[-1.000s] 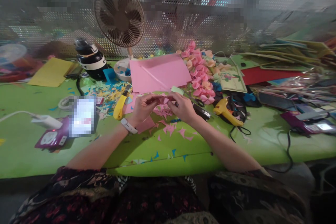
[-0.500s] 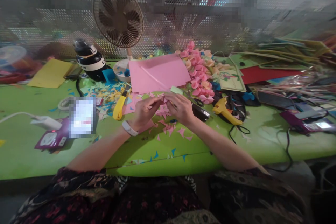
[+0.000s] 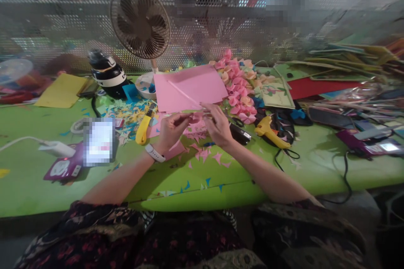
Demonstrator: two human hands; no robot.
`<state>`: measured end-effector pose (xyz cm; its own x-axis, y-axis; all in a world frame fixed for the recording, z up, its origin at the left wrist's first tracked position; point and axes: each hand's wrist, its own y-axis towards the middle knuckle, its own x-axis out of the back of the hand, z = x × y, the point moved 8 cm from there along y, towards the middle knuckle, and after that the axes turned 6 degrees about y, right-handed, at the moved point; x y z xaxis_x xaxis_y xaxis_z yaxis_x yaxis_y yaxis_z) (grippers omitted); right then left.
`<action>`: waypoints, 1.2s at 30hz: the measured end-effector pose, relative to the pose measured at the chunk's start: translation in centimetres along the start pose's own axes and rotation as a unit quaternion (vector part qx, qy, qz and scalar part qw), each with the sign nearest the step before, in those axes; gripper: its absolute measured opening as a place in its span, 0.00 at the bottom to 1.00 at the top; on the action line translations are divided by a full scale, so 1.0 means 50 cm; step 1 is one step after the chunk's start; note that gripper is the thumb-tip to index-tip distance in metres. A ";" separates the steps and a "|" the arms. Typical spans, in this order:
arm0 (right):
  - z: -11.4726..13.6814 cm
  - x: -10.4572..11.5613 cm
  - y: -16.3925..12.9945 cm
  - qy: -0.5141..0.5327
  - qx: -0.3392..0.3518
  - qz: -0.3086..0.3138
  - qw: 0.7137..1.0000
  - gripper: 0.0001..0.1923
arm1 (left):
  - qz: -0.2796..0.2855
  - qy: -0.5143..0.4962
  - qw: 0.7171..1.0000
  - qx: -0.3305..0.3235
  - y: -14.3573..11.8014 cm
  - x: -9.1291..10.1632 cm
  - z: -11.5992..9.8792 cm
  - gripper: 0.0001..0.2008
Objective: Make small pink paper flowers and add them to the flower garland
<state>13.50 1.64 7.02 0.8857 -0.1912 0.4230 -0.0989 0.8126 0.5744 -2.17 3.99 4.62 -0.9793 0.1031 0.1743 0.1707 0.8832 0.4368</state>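
Note:
Between my hands, above the table, is a small pink paper piece (image 3: pixel 196 117). Thumb and fingertips of my left hand (image 3: pixel 171 131), which wears a white wristband, pinch its left end. At its right end is my right hand (image 3: pixel 218 127), thumb and fingers around the edge, the upper fingers stretched out; the exact grip is blurred. Behind them lies a large pink paper sheet (image 3: pixel 189 86) with a thin pale stick (image 3: pixel 183 92) on it. Pink paper scraps (image 3: pixel 202 151) are scattered beneath and in front of my hands.
Left are a yellow cutter knife (image 3: pixel 144 129), mixed paper scraps (image 3: pixel 126 113), a lit phone (image 3: pixel 99 141), a purple power strip (image 3: pixel 63 167), a black bottle (image 3: pixel 110 77) and a fan (image 3: pixel 140 21). Right are pink paper flowers (image 3: pixel 237 86), a black object (image 3: pixel 240 133) and a yellow glue gun (image 3: pixel 269 131).
My hands have moved slightly apart, and more of the pink paper piece shows between them. The right hand's upper fingers have straightened and lifted.

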 end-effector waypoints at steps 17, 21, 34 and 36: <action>-0.082 -0.046 -0.016 0.361 -0.323 0.034 0.874 0.05 | 0.013 0.188 0.966 -0.179 -0.013 -0.010 -0.050 0.09; -0.079 -0.031 -0.008 0.359 -0.310 0.037 0.879 0.06 | 0.016 0.065 0.994 -0.085 0.002 0.004 -0.029 0.13; -0.082 -0.043 -0.016 0.449 -0.396 0.046 0.800 0.06 | 0.010 -0.196 0.976 0.099 0.013 0.004 0.026 0.13; -0.081 -0.043 -0.017 0.447 -0.396 0.049 0.800 0.06 | 0.011 -0.218 0.970 0.110 0.011 0.002 0.021 0.13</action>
<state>13.54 3.59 2.77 0.8969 0.0778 -0.4352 -0.1833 0.9613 -0.2059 -2.27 4.99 3.93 -0.9365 0.2651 -0.2295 0.2128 0.9499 0.2291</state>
